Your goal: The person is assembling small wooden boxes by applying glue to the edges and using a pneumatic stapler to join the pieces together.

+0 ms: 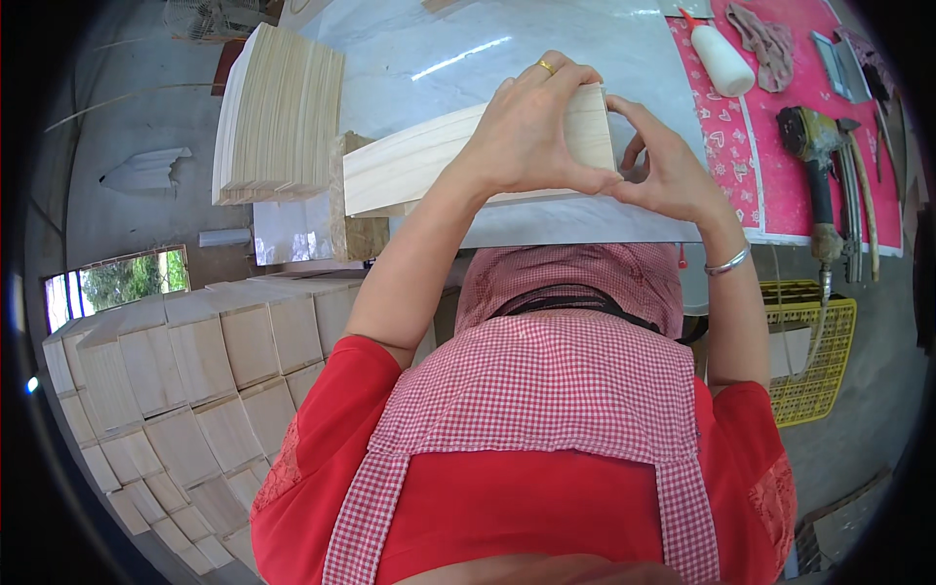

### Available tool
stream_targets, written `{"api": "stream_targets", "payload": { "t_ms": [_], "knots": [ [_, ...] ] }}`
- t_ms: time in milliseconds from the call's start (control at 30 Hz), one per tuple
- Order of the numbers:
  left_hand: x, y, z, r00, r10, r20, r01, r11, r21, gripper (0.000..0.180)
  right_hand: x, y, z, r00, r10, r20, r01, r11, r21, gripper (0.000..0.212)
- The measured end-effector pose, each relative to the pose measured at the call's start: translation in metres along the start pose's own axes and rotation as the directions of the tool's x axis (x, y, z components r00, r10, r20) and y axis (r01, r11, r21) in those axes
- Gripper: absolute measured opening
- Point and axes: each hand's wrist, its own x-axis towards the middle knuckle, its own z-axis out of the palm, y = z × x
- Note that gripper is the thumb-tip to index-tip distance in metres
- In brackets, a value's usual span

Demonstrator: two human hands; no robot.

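A long, pale wooden box lies at a slant across the near part of the table; its underside and inside are hidden. My left hand, with a gold ring, spans its top near the right end, fingers over the far edge and thumb at the near edge. Bent around that right end is my right hand, its index finger at the far corner and its thumb meeting my left thumb at the near corner. Under the box's left end stands a rough wooden block.
A tall stack of thin wooden boards stands at the left. Many pale wooden boxes are piled at lower left. On a pink cloth at right lie a white glue bottle, a rag and a nail gun with its hose. Below is a yellow crate.
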Motion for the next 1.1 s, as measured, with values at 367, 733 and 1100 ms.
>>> {"api": "stream_targets", "payload": {
  "t_ms": [367,733,1100],
  "knots": [
    [-0.001,0.001,0.001,1.0,0.006,-0.003,-0.006,1.0,0.002,0.086,0.001,0.0,0.0,1.0,-0.007,0.005,0.007,1.0,-0.014,0.092],
    [-0.001,0.0,0.005,1.0,0.0,-0.005,0.0,1.0,0.007,0.086,0.0,0.003,0.002,1.0,-0.009,-0.008,0.009,1.0,-0.014,0.091],
    [0.0,-0.004,0.005,1.0,0.008,0.014,-0.008,1.0,0.014,0.089,-0.014,0.003,0.017,0.994,-0.034,-0.099,0.034,0.999,-0.001,0.101]
  ]
}}
